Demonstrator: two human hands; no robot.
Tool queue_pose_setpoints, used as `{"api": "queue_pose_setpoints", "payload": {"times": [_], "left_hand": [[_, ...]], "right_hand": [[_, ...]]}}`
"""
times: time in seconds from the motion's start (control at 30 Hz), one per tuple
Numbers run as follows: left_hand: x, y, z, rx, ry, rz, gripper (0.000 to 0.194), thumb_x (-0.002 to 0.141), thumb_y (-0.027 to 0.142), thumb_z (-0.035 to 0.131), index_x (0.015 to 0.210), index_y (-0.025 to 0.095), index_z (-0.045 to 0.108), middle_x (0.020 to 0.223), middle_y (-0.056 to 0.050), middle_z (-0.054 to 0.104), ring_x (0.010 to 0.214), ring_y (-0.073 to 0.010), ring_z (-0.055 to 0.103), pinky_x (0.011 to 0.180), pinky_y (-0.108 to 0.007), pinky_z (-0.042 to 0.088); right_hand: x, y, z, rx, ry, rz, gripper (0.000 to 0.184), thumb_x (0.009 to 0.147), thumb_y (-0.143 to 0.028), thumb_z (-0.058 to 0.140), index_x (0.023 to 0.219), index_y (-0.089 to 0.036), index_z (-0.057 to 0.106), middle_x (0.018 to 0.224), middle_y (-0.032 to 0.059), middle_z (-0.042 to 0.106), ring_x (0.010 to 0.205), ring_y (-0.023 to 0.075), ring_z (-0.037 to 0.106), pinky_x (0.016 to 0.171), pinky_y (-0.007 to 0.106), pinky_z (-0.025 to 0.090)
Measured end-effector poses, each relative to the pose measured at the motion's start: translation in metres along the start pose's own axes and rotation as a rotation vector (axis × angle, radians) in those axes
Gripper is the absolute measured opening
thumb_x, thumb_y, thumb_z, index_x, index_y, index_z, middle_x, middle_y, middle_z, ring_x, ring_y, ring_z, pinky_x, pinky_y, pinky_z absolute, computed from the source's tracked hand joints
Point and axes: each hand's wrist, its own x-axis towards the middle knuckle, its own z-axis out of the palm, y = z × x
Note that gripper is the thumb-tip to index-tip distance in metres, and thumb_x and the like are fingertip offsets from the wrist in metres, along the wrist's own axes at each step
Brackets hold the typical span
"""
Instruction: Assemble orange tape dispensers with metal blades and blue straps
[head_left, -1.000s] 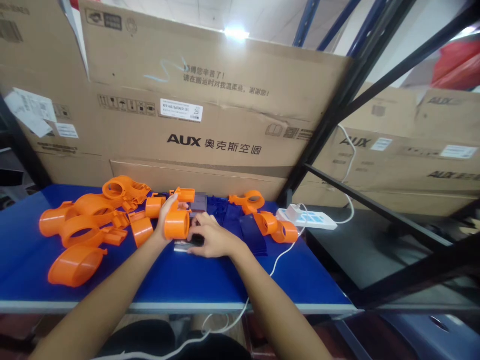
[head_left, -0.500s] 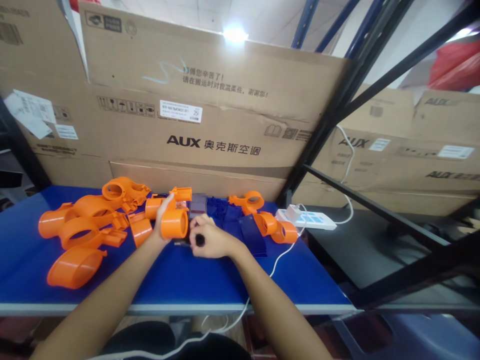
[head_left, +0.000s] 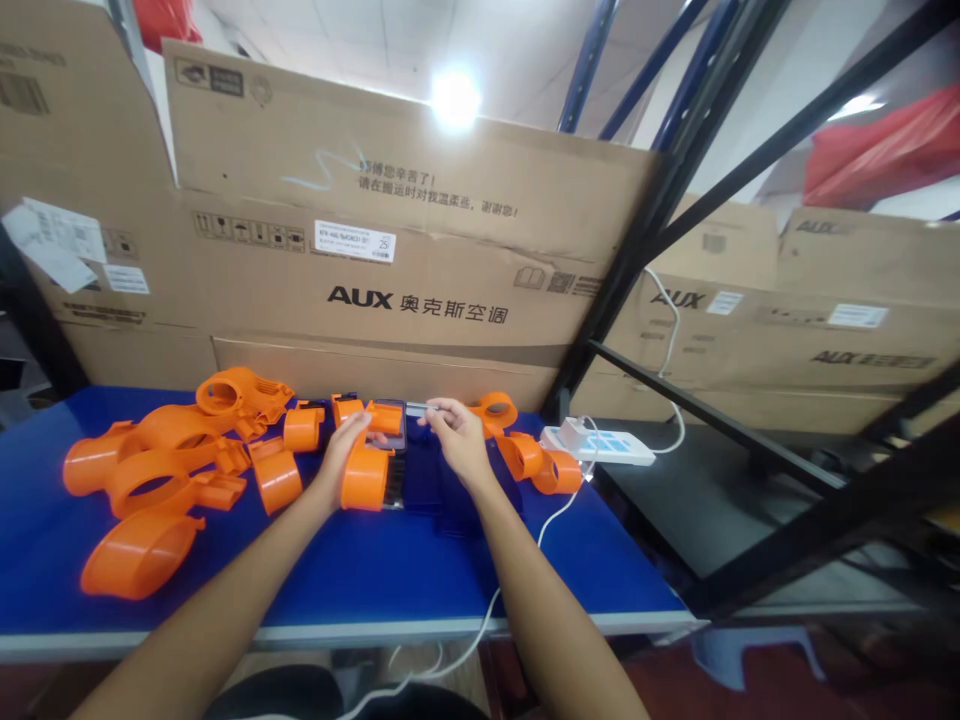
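Where the left hand (head_left: 339,468) is: fingers wrapped round a glossy orange plastic part with a ring-shaped end (head_left: 364,480), near the back-middle of the flat blue tabletop (head_left: 360,585).
Right hand (head_left: 461,440): thumb and fingertips narrow, at a slim pale strip (head_left: 417,409); can't tell if gripped.
Loose orange plastic parts (head_left: 142,553): cluster left of left hand, few more beyond right.
White power strip (head_left: 634,452): right end.
Brown cardboard carton (head_left: 270,290): behind, printed AUX.
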Motion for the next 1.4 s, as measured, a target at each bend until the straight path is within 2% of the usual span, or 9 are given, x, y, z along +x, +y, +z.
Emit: {"api": "queue_pose_setpoints", "payload": {"times": [0.3,0.77,0.93,1.2,1.4], "left_hand": [[0.002,-0.004,0.000,0.043,-0.029,0.010,0.042,0.070,0.047,0.084,0.089,0.019,0.060,0.071,-0.005,0.072,0.053,-0.0174,0.065,0.050,-0.026,0.050],[0.006,-0.005,-0.009,0.115,0.026,0.008,0.052,0.070,0.055,0.083,0.098,0.017,0.063,0.073,-0.006,0.074,0.052,-0.0184,0.066,0.052,-0.028,0.050],[0.004,-0.002,-0.008,0.128,0.006,-0.007,0.054,0.068,0.062,0.082,0.090,0.015,0.065,0.070,-0.007,0.072,0.051,-0.0184,0.064,0.050,-0.029,0.049],[0.001,-0.001,-0.007,0.159,0.006,-0.035,0.051,0.073,0.064,0.078,0.075,0.014,0.067,0.064,-0.009,0.070,0.050,-0.0175,0.063,0.050,-0.028,0.048],[0.001,0.001,-0.007,0.207,0.008,-0.011,0.045,0.071,0.058,0.082,0.080,0.015,0.071,0.063,-0.006,0.069,0.046,-0.0156,0.060,0.046,-0.026,0.044]], "right_hand": [[-0.002,0.003,0.001,-0.002,-0.032,0.008,0.033,0.085,-0.049,0.072,0.102,-0.021,0.068,0.080,0.0061,0.077,0.081,0.0241,0.074,0.069,0.031,0.052],[-0.003,0.003,0.001,-0.064,-0.100,-0.020,0.029,0.089,-0.048,0.067,0.101,-0.022,0.064,0.084,0.0054,0.075,0.084,0.0235,0.074,0.074,0.033,0.056],[-0.004,0.004,0.003,-0.029,-0.123,-0.024,0.027,0.091,-0.046,0.066,0.100,-0.022,0.061,0.089,0.0056,0.075,0.089,0.0243,0.075,0.073,0.032,0.055],[-0.005,0.004,0.001,-0.122,-0.120,-0.056,0.026,0.092,-0.045,0.064,0.101,-0.021,0.062,0.085,0.0037,0.074,0.088,0.0236,0.075,0.073,0.030,0.051],[-0.005,0.003,0.000,-0.145,-0.142,-0.046,0.025,0.090,-0.044,0.064,0.101,-0.022,0.063,0.088,0.0047,0.075,0.083,0.0222,0.072,0.075,0.032,0.054]]}}
